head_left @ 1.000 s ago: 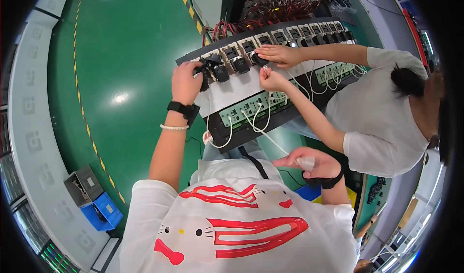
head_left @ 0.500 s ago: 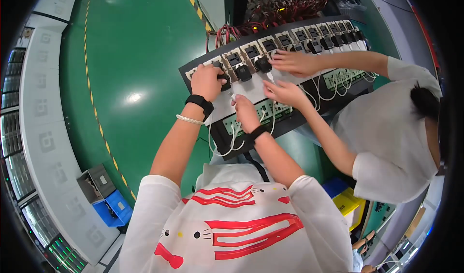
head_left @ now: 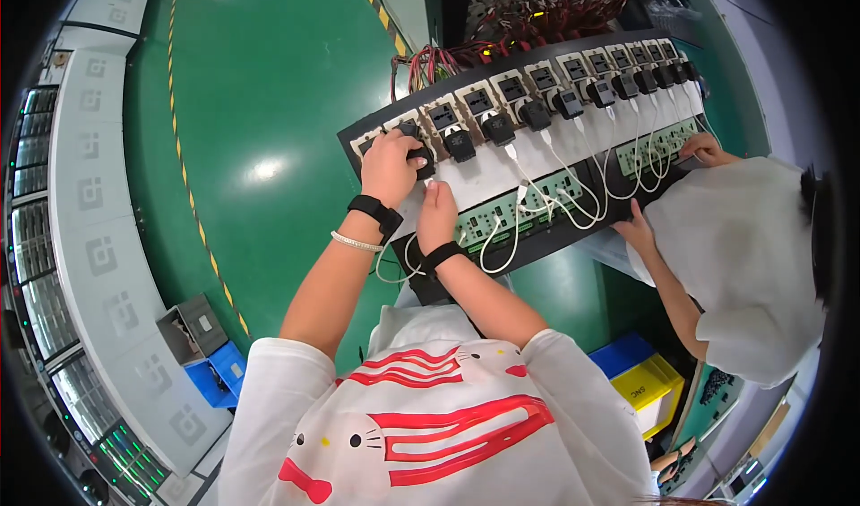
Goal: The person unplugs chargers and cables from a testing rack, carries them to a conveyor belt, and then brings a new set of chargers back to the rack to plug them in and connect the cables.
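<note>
My left hand (head_left: 389, 170) is closed around a black plug-in charger (head_left: 423, 159) at the left end of a row of sockets on a dark panel. Just below, my right hand (head_left: 437, 217) pinches the white end of a charging cable against the charger's lower side; the fingers mostly hide the connector. A thin white cable (head_left: 383, 264) loops down beside my right wrist. Along the panel, other black chargers, such as this one (head_left: 459, 144), sit in the sockets. Several have white cables running down to a green circuit board (head_left: 511, 215).
A co-worker's hand (head_left: 636, 230) is at the panel's front edge, the other (head_left: 703, 150) near a second green board (head_left: 658, 148). Red wires (head_left: 430, 72) bunch behind the panel. On the floor stand a blue bin (head_left: 218, 376) and a yellow bin (head_left: 647, 390).
My right hand has moved left, bringing the cable end up to the charger under my left hand. The co-worker's hands have left the middle chargers and moved right. The view has shifted slightly.
</note>
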The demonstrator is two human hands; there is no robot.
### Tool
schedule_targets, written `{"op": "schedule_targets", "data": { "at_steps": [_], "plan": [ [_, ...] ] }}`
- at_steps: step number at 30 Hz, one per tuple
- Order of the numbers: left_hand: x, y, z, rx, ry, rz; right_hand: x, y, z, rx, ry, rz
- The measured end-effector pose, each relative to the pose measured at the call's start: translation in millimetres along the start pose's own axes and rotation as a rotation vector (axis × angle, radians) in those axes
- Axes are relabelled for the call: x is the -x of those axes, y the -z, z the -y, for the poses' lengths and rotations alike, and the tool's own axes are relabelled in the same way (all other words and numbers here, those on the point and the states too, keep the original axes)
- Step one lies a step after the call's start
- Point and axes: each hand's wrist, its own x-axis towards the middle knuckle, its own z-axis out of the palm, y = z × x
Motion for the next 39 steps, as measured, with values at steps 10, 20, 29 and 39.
{"op": "schedule_targets", "data": {
  "at_steps": [10, 20, 29, 39],
  "plan": [
    [4, -1, -2, 0.007, -0.017, -0.005, -31, 50, 15, 0.206, 0.041, 0.375],
    [6, -2, -2, -0.048, -0.051, -0.032, -18, 164, 5, 0.65, 0.116, 0.032],
    [5, -1, 2, 0.021, -0.092, -0.007, -45, 155, 6, 0.799, -0.055, 0.007],
    [-14, -1, -40, -0.001, -0.265, -0.081, -15, 139, 19, -0.366, -0.251, 0.48]
  ]
}}
